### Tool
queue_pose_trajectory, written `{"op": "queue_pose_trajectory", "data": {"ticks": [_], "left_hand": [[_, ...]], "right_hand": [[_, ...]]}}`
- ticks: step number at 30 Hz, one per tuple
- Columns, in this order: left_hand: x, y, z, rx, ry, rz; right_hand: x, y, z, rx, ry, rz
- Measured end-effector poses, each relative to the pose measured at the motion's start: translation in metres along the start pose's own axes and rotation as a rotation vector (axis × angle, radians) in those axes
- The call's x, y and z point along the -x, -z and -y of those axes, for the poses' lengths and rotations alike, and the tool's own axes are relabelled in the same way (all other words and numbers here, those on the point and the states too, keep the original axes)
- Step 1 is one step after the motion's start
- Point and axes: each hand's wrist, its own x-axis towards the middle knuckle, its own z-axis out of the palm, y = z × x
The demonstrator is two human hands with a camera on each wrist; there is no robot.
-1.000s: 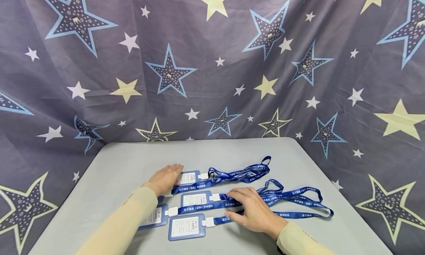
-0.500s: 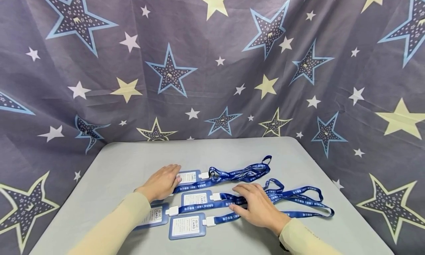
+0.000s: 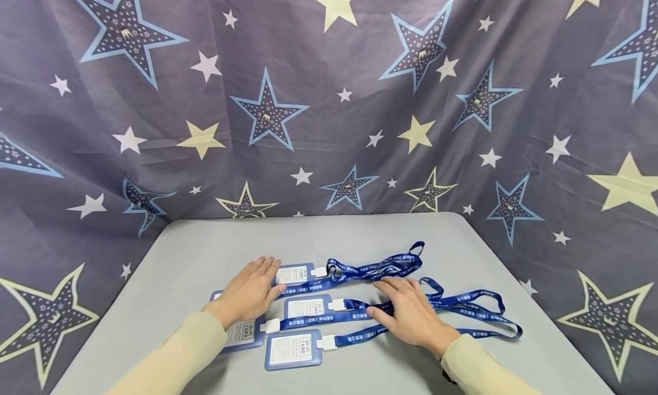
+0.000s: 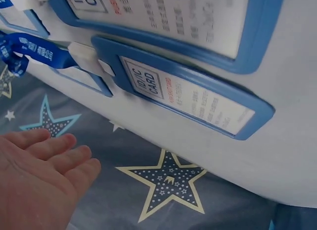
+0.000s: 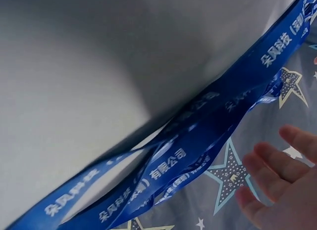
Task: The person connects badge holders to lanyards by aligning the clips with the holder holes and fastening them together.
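Several blue ID card holders lie on the table in the head view, their blue printed lanyards (image 3: 370,269) running to the right. My left hand (image 3: 245,295), fingers extended, hovers over the left-hand holders, partly covering the back holder (image 3: 295,274) and hiding most of another at far left. Below its wrist lies a left holder (image 3: 240,333); the front holder (image 3: 294,350) and middle holder (image 3: 308,307) are in plain sight. My right hand (image 3: 411,316), fingers loosely bent, is over the front lanyards and hides part of them. Both wrist views show fingers apart from the holders and straps.
The light grey table (image 3: 205,241) has rounded back corners. A dark star-patterned cloth (image 3: 329,127) hangs behind and at both sides. White clips (image 3: 327,342) join holders to straps. Lanyard loops (image 3: 483,303) spread to the right of my right hand.
My left hand has drawn back slightly to the left, uncovering more of the back holder. My right hand has shifted right along the lanyards. The head view has turned a little; the holders lie unchanged.
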Motion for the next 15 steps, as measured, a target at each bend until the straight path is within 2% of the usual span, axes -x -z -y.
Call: {"op": "queue_pose_trajectory", "data": {"ticks": [15], "left_hand": [[0.028,0.000,0.000,0.022,0.023,-0.090]], "right_hand": [[0.007,0.006,-0.024,0.065,-0.054,-0.019]]}}
